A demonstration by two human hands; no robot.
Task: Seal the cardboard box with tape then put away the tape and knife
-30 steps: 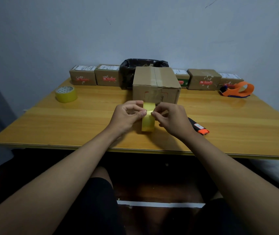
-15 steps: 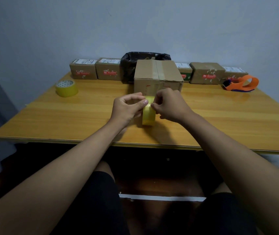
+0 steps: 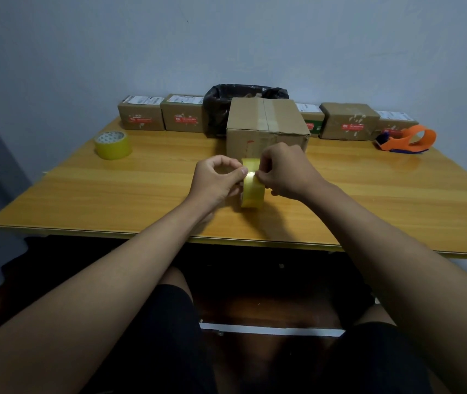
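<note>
A yellow roll of tape stands on edge just in front of the cardboard box, which rests mid-table with a strip of tape along its top seam. My left hand grips the roll from the left, thumb on its top. From the right, my right hand pinches the tape at the top of the roll. The knife is hidden behind my right forearm.
The wooden table holds a second yellow tape roll at the far left and an orange tape dispenser at the far right. Several small boxes and a black bag line the wall.
The view has shifted down and my right forearm now covers the knife. Both hands stay on the tape roll, my right fingers working at its top.
</note>
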